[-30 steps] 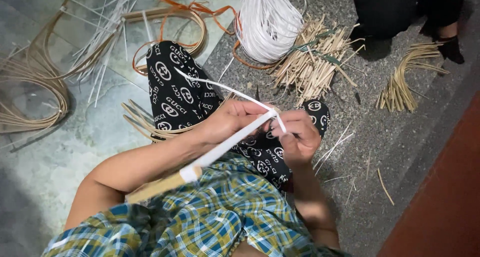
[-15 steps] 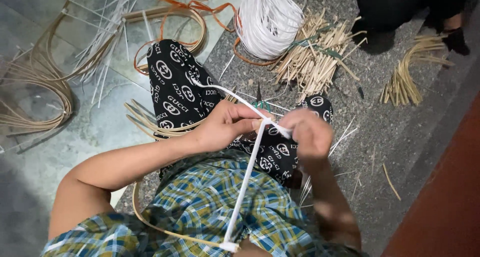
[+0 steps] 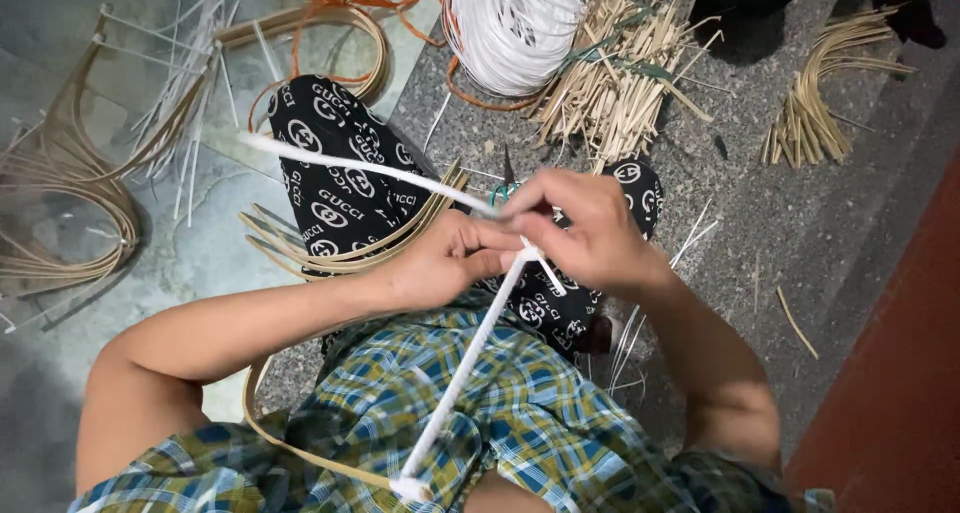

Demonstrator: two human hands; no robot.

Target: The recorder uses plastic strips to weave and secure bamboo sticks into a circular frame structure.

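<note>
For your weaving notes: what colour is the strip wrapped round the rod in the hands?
White, in the head view: the strip covers the rod.

You hold a smooth, slightly glossy white plastic-looking strip (image 3: 470,373). Behind it lies a glossy coil of white cord (image 3: 515,23). The cut sticks (image 3: 620,73) look like dry, matt bamboo, as do the bent tan strips (image 3: 60,203). Your shirt (image 3: 480,413) is soft checked cloth; the floor (image 3: 800,233) is rough speckled stone.
</note>
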